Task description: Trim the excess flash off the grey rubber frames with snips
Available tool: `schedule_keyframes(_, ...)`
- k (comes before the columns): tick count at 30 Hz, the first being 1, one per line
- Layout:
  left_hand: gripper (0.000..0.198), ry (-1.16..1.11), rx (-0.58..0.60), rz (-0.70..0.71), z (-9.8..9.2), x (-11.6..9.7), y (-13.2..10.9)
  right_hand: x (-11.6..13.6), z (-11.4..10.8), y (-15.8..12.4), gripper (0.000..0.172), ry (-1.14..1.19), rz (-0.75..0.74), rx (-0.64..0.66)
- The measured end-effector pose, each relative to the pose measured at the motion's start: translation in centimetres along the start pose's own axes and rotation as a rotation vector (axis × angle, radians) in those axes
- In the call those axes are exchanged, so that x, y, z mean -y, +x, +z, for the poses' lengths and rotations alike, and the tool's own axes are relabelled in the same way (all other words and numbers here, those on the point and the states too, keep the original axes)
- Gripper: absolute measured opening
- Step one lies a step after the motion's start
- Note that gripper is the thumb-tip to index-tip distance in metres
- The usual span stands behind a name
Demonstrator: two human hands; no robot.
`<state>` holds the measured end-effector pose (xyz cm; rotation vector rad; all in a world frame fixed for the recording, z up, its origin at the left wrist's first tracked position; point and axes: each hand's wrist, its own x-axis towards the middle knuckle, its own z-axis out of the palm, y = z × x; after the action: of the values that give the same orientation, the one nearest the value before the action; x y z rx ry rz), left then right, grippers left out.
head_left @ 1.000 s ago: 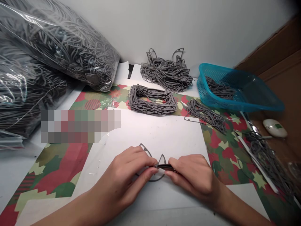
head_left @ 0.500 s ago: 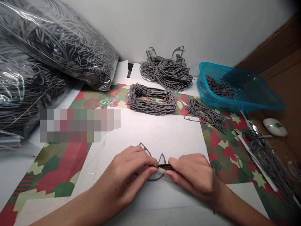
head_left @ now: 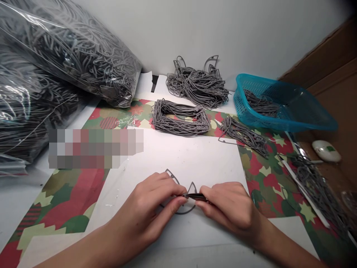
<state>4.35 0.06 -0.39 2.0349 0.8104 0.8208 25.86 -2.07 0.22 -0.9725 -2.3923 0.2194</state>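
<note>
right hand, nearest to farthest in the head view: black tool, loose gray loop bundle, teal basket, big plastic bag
From the right hand:
1. black tool, in its fingers
2. gray loop bundle, ahead on the patterned paper
3. teal basket, farther ahead, to the right
4. plastic bag, far left

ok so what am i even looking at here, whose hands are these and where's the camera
This is a view from a camera worn on a person's head, looking forward and down, so you see roughly what they see. No machine is involved: the arms at the bottom are theirs, with the left hand and right hand bare. A thin gray looped piece is held between the hands, and the right hand grips a slim black tool. Beneath them lies a white sheet on red-and-green patterned paper. Farther off are piles of similar gray pieces, a blue plastic basket and stuffed clear plastic bags.
</note>
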Motion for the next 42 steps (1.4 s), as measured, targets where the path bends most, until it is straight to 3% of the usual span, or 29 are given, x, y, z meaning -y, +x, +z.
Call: schedule_keyframes(42, 0.02, -0.004, 0.098, -0.017, -0.65, -0.22, 0.3, -0.02, -0.41, 0.02, 0.031, -0.022, -0.038, 0.041)
